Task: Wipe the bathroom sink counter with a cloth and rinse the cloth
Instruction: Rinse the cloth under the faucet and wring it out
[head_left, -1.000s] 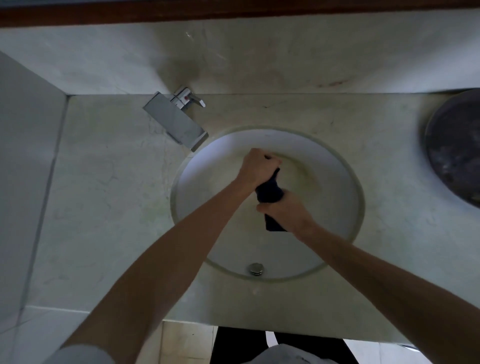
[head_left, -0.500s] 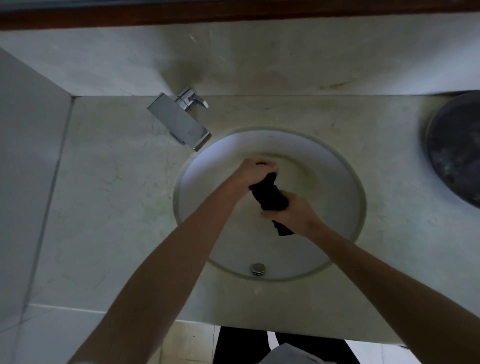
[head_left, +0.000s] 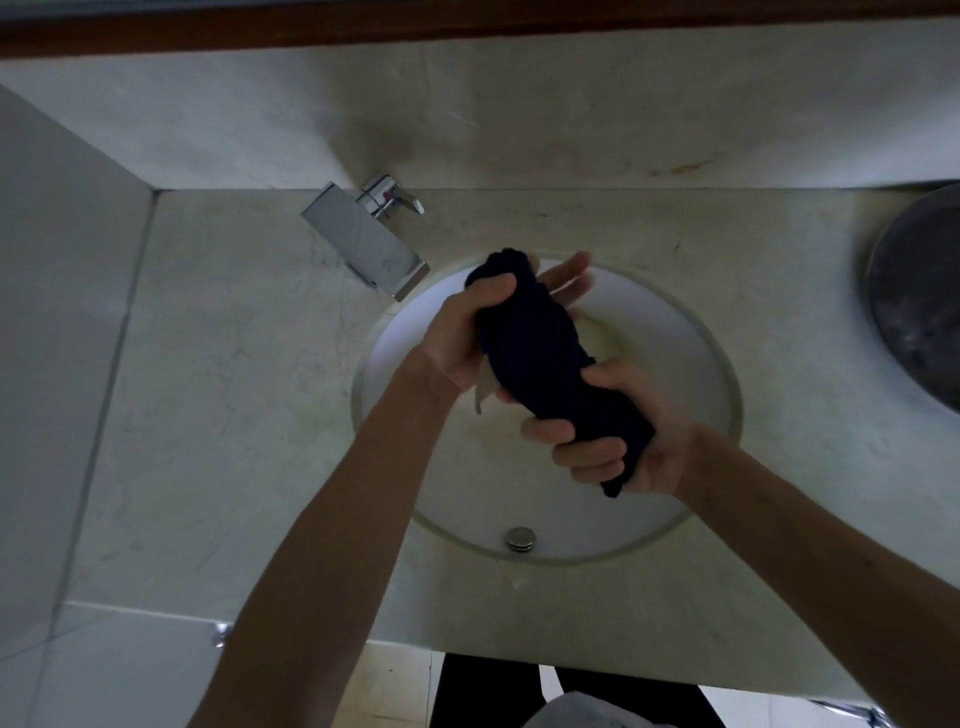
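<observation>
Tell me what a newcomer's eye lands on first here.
The dark cloth, bunched into a roll, held above the white sink basin by the left hand and right hand. Then the chrome faucet at the basin's upper left.

The right edge cuts off a dark round stone-like basin (head_left: 919, 296), and the twisted dark navy cloth (head_left: 540, 343) hides both palms.

No text, label, brand, number or sign can be read anywhere in the dim view of the sink.
</observation>
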